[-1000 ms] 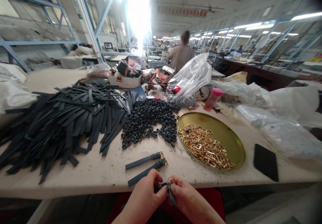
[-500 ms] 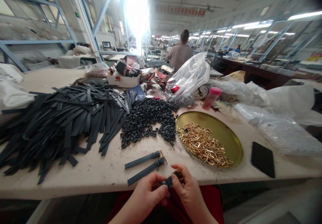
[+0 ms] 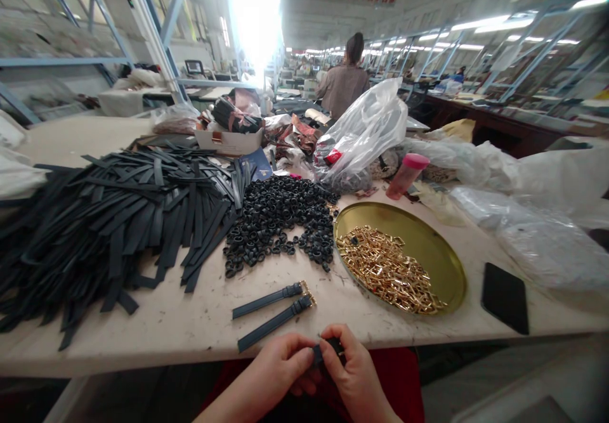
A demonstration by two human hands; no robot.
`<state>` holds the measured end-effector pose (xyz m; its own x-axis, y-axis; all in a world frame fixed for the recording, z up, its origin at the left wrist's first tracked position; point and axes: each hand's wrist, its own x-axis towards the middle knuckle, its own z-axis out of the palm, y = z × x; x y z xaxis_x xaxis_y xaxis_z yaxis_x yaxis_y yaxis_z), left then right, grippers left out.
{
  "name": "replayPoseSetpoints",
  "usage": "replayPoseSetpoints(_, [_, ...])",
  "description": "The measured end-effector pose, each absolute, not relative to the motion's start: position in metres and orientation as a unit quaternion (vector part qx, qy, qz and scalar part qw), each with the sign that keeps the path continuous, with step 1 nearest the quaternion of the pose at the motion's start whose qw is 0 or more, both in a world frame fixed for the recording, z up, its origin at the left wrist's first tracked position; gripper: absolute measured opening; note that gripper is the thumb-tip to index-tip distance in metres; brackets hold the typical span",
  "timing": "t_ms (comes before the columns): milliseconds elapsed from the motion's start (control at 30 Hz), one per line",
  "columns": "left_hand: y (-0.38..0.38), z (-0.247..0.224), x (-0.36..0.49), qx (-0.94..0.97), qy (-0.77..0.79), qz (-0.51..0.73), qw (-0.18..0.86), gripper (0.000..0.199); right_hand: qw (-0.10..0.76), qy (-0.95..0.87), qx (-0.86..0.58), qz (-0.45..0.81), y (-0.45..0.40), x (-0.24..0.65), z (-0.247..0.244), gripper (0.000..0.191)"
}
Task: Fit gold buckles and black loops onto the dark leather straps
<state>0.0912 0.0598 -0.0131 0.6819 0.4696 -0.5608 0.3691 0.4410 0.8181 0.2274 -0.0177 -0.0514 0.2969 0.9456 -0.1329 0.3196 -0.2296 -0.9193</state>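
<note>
At the table's front edge, my left hand (image 3: 291,363) and my right hand (image 3: 343,363) pinch a dark strap (image 3: 318,354) between them. Fingers cover most of it; a bit of gold shows by the right fingers. Just beyond lie two dark straps with gold buckles, the nearer strap (image 3: 271,326) and the farther strap (image 3: 264,302). Behind these spreads a heap of small black loops (image 3: 280,217). Gold buckles (image 3: 387,271) fill part of a round gold tray (image 3: 440,245) to the right. A large pile of dark strips (image 3: 128,220) covers the left side.
A black phone (image 3: 505,297) lies right of the tray. Behind the tray stand a pink-lidded jar (image 3: 406,177) and a clear plastic bag (image 3: 366,134). A box (image 3: 228,141) sits at the back left. Plastic-wrapped bundles (image 3: 528,239) line the right. A person (image 3: 343,87) is farther off.
Both hands stay together on the strap and have shifted slightly, with the right fingers now folded closer over it. The camera view has tilted slightly.
</note>
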Motion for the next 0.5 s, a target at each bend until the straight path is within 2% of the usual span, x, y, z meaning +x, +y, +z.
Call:
replayPoseSetpoints(133, [0.062,-0.017,0.086,0.508,0.412,0.009,0.757,0.027,0.406,-0.481,-0.703,0.331,-0.018,0.225,-0.054,0.025])
replayPoseSetpoints(300, [0.054,-0.025,0.086,0.465,0.425,0.050,0.775,0.032,0.377,-0.559,-0.691,0.259,-0.025,0.227,-0.047,0.017])
replayPoseSetpoints(500, [0.039,-0.019,0.084,0.489,0.423,0.071,0.760,0.019,0.348,-0.654,-0.640,0.204,-0.034,0.233,-0.036,0.009])
